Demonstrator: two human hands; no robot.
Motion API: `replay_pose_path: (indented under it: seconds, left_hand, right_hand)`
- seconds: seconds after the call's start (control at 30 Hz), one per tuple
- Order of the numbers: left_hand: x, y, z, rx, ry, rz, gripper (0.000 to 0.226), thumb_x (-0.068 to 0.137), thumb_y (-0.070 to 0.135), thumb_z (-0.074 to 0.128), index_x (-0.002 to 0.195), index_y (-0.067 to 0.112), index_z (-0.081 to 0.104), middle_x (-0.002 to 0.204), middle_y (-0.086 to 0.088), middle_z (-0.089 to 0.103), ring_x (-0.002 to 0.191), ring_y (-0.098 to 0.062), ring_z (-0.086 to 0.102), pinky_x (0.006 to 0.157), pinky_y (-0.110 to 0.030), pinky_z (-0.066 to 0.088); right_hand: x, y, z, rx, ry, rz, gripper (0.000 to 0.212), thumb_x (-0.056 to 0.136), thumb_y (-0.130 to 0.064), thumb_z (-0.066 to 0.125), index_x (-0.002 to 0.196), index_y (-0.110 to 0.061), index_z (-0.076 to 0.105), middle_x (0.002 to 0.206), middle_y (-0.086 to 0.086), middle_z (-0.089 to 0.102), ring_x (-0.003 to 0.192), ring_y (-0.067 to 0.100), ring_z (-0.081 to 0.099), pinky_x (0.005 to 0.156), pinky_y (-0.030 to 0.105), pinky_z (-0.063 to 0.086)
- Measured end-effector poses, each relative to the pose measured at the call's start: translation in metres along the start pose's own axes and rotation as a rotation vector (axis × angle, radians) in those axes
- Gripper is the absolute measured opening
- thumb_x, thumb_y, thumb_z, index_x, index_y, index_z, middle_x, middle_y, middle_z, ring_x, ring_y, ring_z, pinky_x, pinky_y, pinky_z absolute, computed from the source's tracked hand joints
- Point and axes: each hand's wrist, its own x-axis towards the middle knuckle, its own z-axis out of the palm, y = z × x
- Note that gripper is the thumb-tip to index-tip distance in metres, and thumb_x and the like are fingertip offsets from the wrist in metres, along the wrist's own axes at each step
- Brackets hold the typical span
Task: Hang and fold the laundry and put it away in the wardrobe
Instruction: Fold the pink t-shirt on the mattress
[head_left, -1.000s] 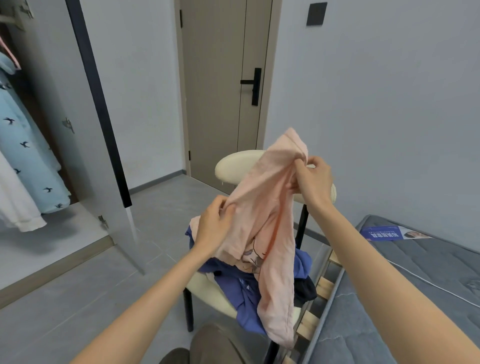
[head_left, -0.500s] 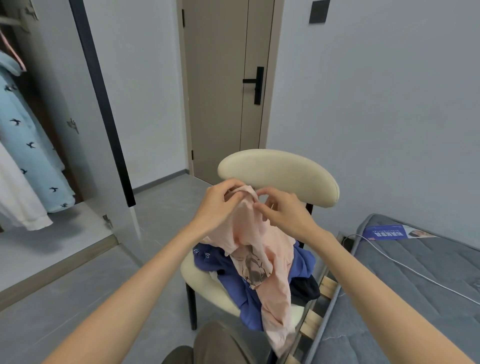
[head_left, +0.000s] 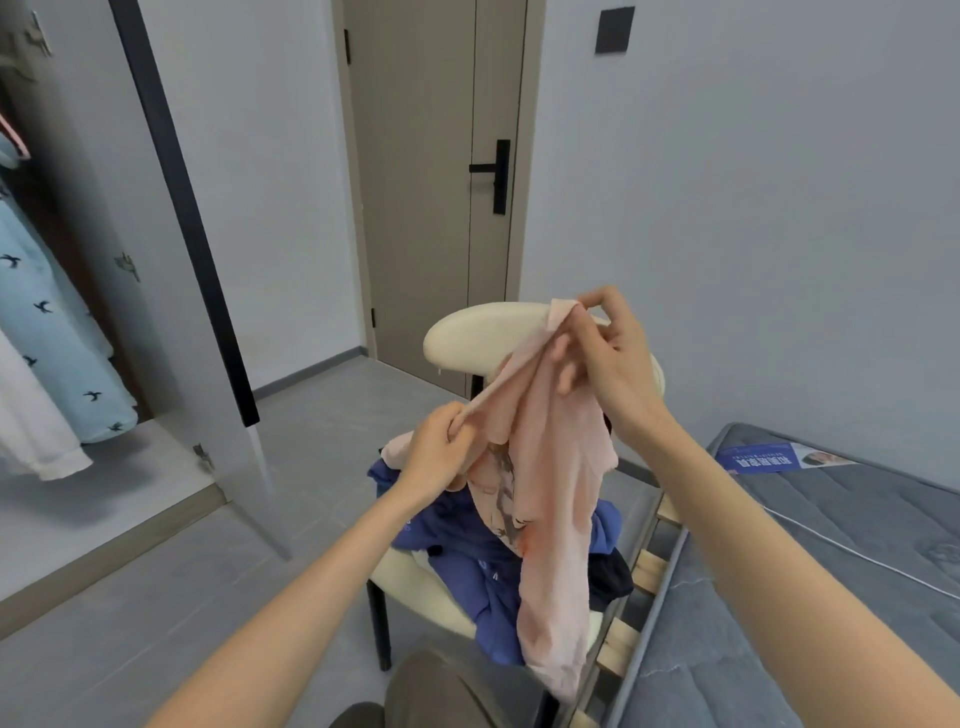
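While the left hand (head_left: 441, 457) and right hand (head_left: 608, 364) are pinching a pale pink cotton garment (head_left: 550, 519) above the cream padded chair (head_left: 483, 332), crumpled blue clothes (head_left: 467, 571) are waiting on its seat; folding is likely barely beginning.

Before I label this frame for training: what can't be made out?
Head view:
Type and print of the pink garment: bunched between the left hand and right hand.
The black garment on the chair: mostly under the blue garment.
Rest of the wardrobe: cut off by the left edge.
Text on the mattress label: too small.
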Motion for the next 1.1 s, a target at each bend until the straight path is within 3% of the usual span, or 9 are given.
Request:
replay_pose_path:
  seconds: [0.17, 0.33, 0.43, 0.53, 0.67, 0.77, 0.87, 0.97, 1.1]
  left_hand:
    - [0.005, -0.006, 0.005, -0.003, 0.046, -0.074, 0.017, 0.099, 0.01, 0.039, 0.09, 0.013, 0.053, 0.081, 0.004, 0.056, 0.072, -0.007, 0.048, 0.06, -0.012, 0.037]
    - [0.021, 0.015, -0.009, -0.071, 0.113, -0.025, 0.018, 0.095, 0.004, 0.042, 0.095, 0.009, 0.059, 0.088, 0.002, 0.062, 0.082, -0.01, 0.054, 0.068, -0.012, 0.041]
    - [0.028, 0.029, -0.017, 0.034, 0.038, 0.07, 0.018, 0.092, 0.003, 0.043, 0.089, 0.001, 0.061, 0.081, -0.006, 0.062, 0.074, -0.012, 0.051, 0.064, -0.022, 0.037]
    - [0.028, 0.045, -0.018, 0.131, -0.036, 0.151, 0.021, 0.091, 0.008, 0.047, 0.076, 0.016, 0.06, 0.071, 0.002, 0.06, 0.065, -0.003, 0.049, 0.061, -0.025, 0.034]
    - [0.022, 0.058, -0.015, 0.152, -0.15, 0.237, 0.017, 0.091, 0.007, 0.049, 0.085, 0.012, 0.064, 0.081, -0.001, 0.066, 0.074, -0.008, 0.054, 0.066, -0.02, 0.039]
    - [0.019, 0.063, -0.017, 0.149, -0.176, 0.27, 0.017, 0.092, 0.007, 0.05, 0.088, 0.012, 0.065, 0.083, 0.004, 0.065, 0.075, -0.002, 0.054, 0.067, -0.013, 0.039]
    - [0.02, 0.06, -0.023, 0.171, -0.143, 0.235, 0.016, 0.092, 0.008, 0.05, 0.089, 0.007, 0.066, 0.085, -0.002, 0.067, 0.079, -0.012, 0.057, 0.069, -0.022, 0.041]
    - [0.022, 0.054, -0.026, 0.179, -0.107, 0.192, 0.016, 0.093, 0.009, 0.051, 0.088, 0.002, 0.065, 0.084, -0.012, 0.066, 0.077, -0.019, 0.055, 0.07, -0.03, 0.039]
    - [0.024, 0.052, -0.024, 0.134, -0.108, 0.173, 0.02, 0.093, 0.012, 0.052, 0.077, 0.002, 0.059, 0.067, -0.005, 0.052, 0.062, -0.008, 0.038, 0.06, -0.028, 0.028]
  right_hand:
    - [-0.004, 0.006, -0.026, 0.019, 0.184, 0.046, 0.016, 0.102, -0.02, 0.042, 0.087, -0.016, 0.045, 0.053, -0.001, 0.06, 0.043, 0.019, 0.061, 0.047, 0.022, 0.049]
    - [-0.019, 0.046, -0.043, -0.152, 0.318, 0.203, 0.015, 0.1, -0.022, 0.046, 0.087, -0.014, 0.044, 0.059, 0.002, 0.068, 0.06, 0.018, 0.068, 0.057, 0.021, 0.052]
    - [-0.033, 0.072, -0.044, -0.323, 0.118, 0.302, 0.017, 0.094, -0.019, 0.056, 0.104, -0.015, 0.044, 0.085, 0.004, 0.069, 0.081, 0.014, 0.065, 0.059, 0.008, 0.044]
    - [-0.047, 0.087, -0.032, -0.387, -0.169, 0.237, 0.056, 0.084, -0.011, 0.065, 0.126, -0.032, 0.035, 0.119, -0.007, 0.051, 0.106, 0.008, 0.053, 0.076, 0.014, 0.047]
    - [-0.047, 0.091, -0.013, -0.532, -0.233, 0.027, 0.065, 0.086, -0.018, 0.063, 0.139, -0.039, 0.032, 0.14, -0.016, 0.03, 0.129, 0.0, 0.025, 0.1, 0.011, 0.027]
    - [-0.036, 0.084, -0.009, -0.605, -0.234, -0.064, 0.034, 0.09, -0.017, 0.058, 0.123, -0.027, 0.054, 0.13, -0.015, 0.043, 0.118, -0.004, 0.032, 0.096, 0.002, 0.023]
    - [-0.032, 0.075, -0.011, -0.574, -0.257, -0.06, 0.008, 0.093, -0.019, 0.057, 0.097, -0.023, 0.062, 0.103, -0.015, 0.063, 0.096, -0.002, 0.053, 0.082, 0.017, 0.04]
    - [-0.031, 0.065, -0.014, -0.463, -0.268, -0.037, 0.013, 0.095, -0.025, 0.056, 0.088, -0.014, 0.056, 0.083, -0.006, 0.063, 0.08, 0.007, 0.058, 0.071, 0.019, 0.043]
    - [-0.024, 0.047, -0.017, -0.478, -0.274, -0.034, 0.028, 0.092, -0.033, 0.059, 0.077, -0.012, 0.048, 0.064, -0.003, 0.046, 0.059, 0.004, 0.036, 0.055, 0.018, 0.03]
